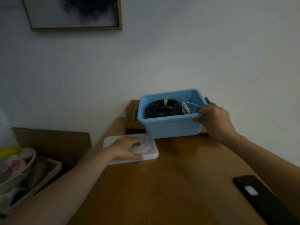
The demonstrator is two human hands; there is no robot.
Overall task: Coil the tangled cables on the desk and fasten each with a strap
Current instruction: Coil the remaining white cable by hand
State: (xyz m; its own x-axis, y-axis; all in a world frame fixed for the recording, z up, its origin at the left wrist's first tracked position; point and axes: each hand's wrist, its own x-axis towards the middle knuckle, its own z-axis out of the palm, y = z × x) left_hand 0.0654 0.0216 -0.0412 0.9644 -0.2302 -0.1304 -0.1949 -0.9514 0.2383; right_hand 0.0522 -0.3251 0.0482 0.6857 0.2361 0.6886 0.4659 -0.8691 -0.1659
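Observation:
A light blue plastic bin (170, 127) sits tilted at the back of the wooden desk (170, 184), resting partly on a small wooden shelf. Inside lies a coiled black cable (162, 108) bound with a yellow strap (165, 101), and beside it a white cable (186, 107). My right hand (215, 120) grips the bin's right front rim, fingers over the edge and thumb under it. My left hand (128, 147) rests on a white moulded tray (151, 153) at the desk's left side, fingers spread over it. What the tray holds is unclear.
A black phone (259, 195) lies at the desk's right front. Left of the desk stand a cardboard box (53, 140) and a basket of mixed items (24, 172). A framed picture (73, 13) hangs on the wall behind.

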